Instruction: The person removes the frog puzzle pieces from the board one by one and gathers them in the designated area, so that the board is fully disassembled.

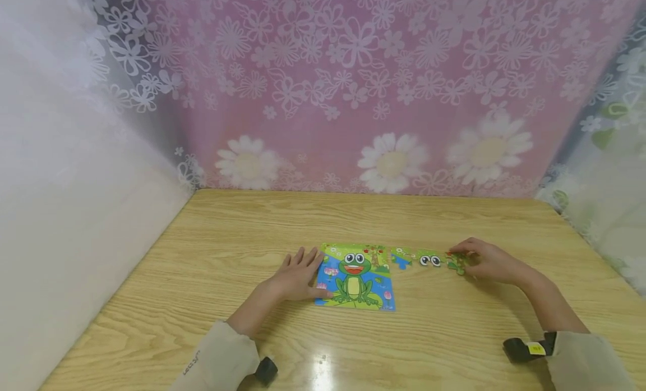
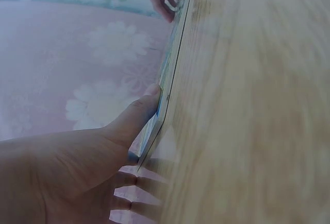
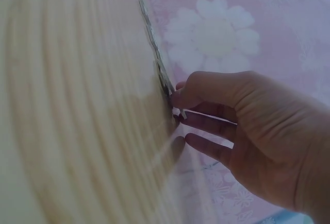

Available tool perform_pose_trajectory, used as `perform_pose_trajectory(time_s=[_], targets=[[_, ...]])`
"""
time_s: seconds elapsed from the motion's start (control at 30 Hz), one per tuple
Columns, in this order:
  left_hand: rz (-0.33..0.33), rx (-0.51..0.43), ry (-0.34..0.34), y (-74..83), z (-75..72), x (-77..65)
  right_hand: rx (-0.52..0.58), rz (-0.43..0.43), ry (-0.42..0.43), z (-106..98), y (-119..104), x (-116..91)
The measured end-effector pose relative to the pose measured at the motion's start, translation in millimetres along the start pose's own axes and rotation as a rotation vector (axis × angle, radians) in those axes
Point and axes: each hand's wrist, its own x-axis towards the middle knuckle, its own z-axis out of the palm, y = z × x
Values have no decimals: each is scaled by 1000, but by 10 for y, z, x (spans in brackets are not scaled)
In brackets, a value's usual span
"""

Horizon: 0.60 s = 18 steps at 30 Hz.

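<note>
A square frog picture board (image 1: 355, 279) lies flat on the wooden table. My left hand (image 1: 298, 277) rests at its left side with fingers spread and straight, the thumb on its lower left corner. Seen in the left wrist view, the thumb (image 2: 135, 115) lies along the edge of the board. To the right of the board is a short row: a blue-and-green jigsaw piece (image 1: 401, 258), then one with the frog's eyes (image 1: 430, 260). At the row's right end my right hand (image 1: 492, 262) pinches a green jigsaw piece (image 1: 456, 264) between thumb and fingers, partly hiding it.
The wooden table (image 1: 242, 228) runs back to a pink flowered curtain (image 1: 323, 99). Pale cloth hangs at the left (image 1: 91, 155) and flowered cloth (image 1: 605, 183) at the right. Dark wrist straps sit at both cuffs, the right strap (image 1: 520, 350) bearing a yellow label.
</note>
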Motion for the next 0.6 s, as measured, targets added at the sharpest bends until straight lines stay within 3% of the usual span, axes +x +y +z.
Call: perform_pose_trajectory(time_s=[0.6], targets=[[5, 19, 3, -11, 10, 0, 63, -9, -11, 30, 42, -11]])
